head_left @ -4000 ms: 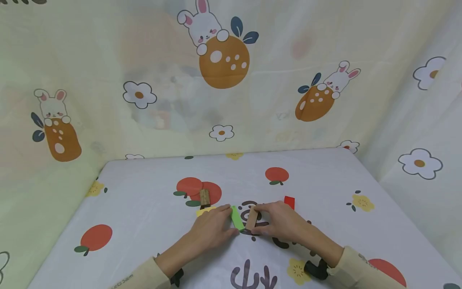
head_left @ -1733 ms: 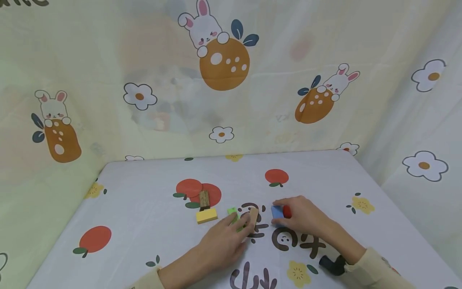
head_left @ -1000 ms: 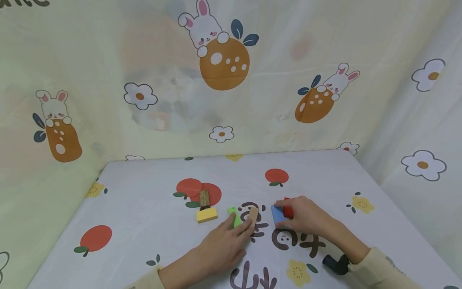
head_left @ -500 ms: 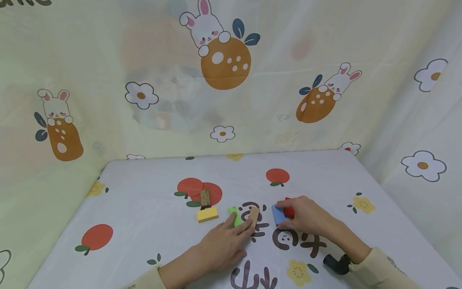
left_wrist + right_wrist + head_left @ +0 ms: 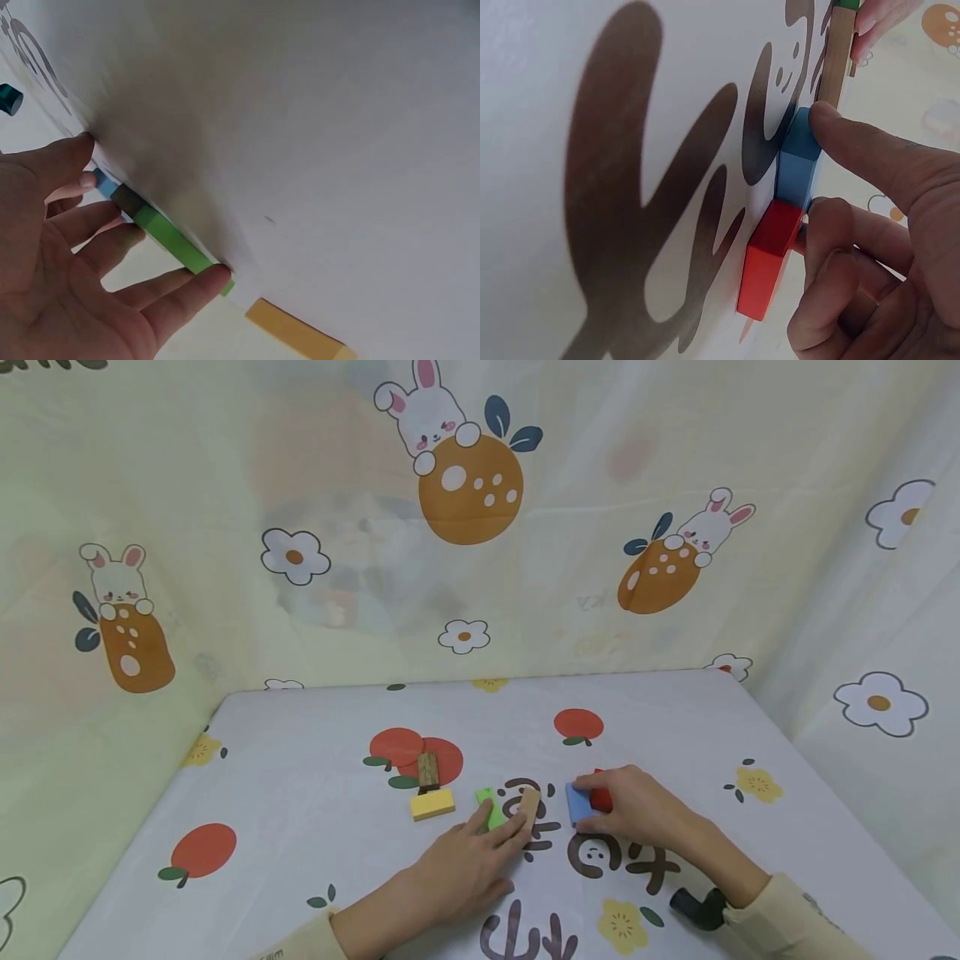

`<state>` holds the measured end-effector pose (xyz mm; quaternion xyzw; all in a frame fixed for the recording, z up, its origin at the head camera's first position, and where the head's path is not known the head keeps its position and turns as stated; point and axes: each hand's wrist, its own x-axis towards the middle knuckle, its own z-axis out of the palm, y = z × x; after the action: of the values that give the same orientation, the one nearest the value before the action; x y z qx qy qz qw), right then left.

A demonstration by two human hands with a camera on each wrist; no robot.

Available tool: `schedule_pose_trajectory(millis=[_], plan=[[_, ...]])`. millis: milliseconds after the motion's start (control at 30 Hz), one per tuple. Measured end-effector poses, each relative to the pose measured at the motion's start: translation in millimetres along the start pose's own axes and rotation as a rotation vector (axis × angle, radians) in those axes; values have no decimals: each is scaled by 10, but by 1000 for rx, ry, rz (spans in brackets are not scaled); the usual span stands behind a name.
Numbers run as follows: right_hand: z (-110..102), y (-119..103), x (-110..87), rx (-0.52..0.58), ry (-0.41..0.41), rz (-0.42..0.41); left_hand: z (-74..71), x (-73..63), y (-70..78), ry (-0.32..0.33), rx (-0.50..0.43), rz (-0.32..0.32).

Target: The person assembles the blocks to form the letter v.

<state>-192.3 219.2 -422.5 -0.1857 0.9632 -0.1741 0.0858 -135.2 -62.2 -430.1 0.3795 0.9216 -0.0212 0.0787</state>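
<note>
Fingertips of my left hand (image 5: 457,864) touch a green block (image 5: 491,808) and a light wooden block (image 5: 528,807), which stand side by side with a gap and lean toward each other at the near end. Its fingers are spread and fairly straight; in the left wrist view the green block (image 5: 176,240) lies by the fingertips. My right hand (image 5: 641,806) pinches a blue block (image 5: 580,804) between thumb and finger. Right beside it is a red block (image 5: 600,800), partly behind that hand; the right wrist view shows the blue block (image 5: 799,161) and red block (image 5: 765,259) close together.
A yellow block (image 5: 432,805) lies left of the green one, with a dark-grained wooden block (image 5: 427,770) just behind it. The white tablecloth (image 5: 300,793) has printed fruit, flowers and dark lettering. A patterned curtain (image 5: 337,627) rises behind the table.
Since the earliest frame, my right hand has left the wooden block and moved right to the blue one. My left hand has shifted over the green and wooden blocks. Little differs over the last second.
</note>
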Motion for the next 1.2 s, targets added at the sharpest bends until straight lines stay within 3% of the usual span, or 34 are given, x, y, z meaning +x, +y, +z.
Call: schedule_pose_trajectory(millis=[267,667,1200], plan=[[15,-28,32,-2,45,-25,0,-3,-3,4,12,5],[42,-78,82,14,74,20,19,4,-2,8,15,1],[89,-69,149,40,126,3,20,-11,-5,0,4,-3]])
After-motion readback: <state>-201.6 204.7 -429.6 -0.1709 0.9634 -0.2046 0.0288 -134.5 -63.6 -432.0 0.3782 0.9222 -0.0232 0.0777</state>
